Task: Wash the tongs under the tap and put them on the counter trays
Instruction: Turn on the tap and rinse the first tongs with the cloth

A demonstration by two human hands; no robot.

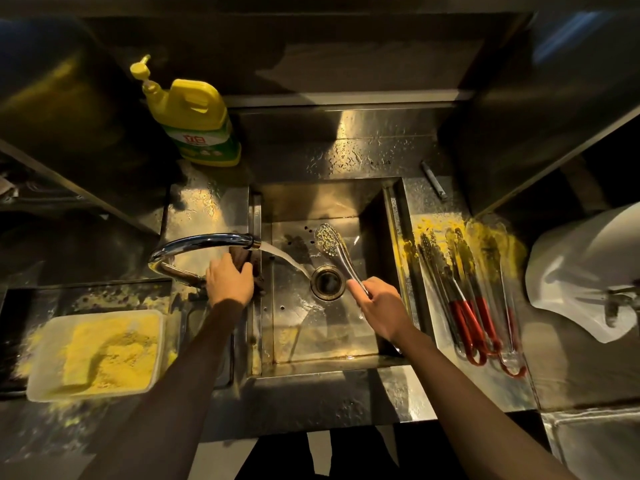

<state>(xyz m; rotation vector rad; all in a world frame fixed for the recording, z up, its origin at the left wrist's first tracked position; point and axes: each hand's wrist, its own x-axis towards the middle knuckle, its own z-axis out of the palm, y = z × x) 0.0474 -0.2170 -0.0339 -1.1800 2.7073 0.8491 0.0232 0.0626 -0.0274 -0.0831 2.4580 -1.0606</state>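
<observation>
My right hand (381, 311) grips a pair of steel tongs (334, 245) by the handle, over the sink (349, 199). Their perforated tips are coated in yellow crumbs and point away from me, just right of the water stream. The tap (204, 241) arches in from the left and runs water toward the drain (327, 282). My left hand (229, 280) rests on a dark thing at the sink's left rim, under the spout; what it is I cannot tell. Several red-handled tongs (467, 289), dusted yellow, lie on the counter right of the sink.
A yellow dish-soap bottle (194, 116) stands behind the sink at left. A white tub of yellow crumbs (100, 355) sits front left, with crumbs spilled around it. A white paper roll (588, 271) hangs at right. A small grey stick (433, 180) lies behind the right counter.
</observation>
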